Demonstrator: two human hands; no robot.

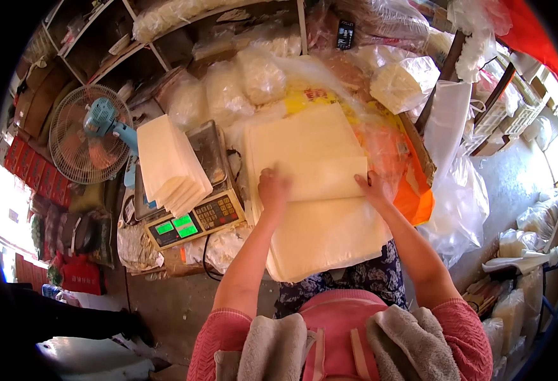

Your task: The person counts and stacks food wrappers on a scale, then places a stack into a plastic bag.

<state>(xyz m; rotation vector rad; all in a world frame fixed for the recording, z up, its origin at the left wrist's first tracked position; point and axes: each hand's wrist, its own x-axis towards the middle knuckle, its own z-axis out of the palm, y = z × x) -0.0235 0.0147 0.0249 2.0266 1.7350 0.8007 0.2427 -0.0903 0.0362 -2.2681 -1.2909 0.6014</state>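
Observation:
A pile of large, thin cream-coloured sheets (326, 238) lies before me, reaching over the table's near edge above my lap. The top sheet (326, 178) has a folded band across its middle. At the band's right end, my right hand (376, 188) pinches its edge between thumb and fingers. My left hand (274, 188) rests on the band's left end; motion blur hides whether its fingers grip. To the left, a stack of folded cream sheets (169, 162) lies across a digital weighing scale (219, 212) with lit green displays.
A blue fan (102, 119) stands left of the scale. Bagged pale goods (260, 76) line the table's back, below shelves (112, 52). An orange and yellow plastic sack (384, 152) lies right of the pile. Clear plastic bags (455, 209) hang at the right. A dark-clothed leg (79, 316) shows lower left.

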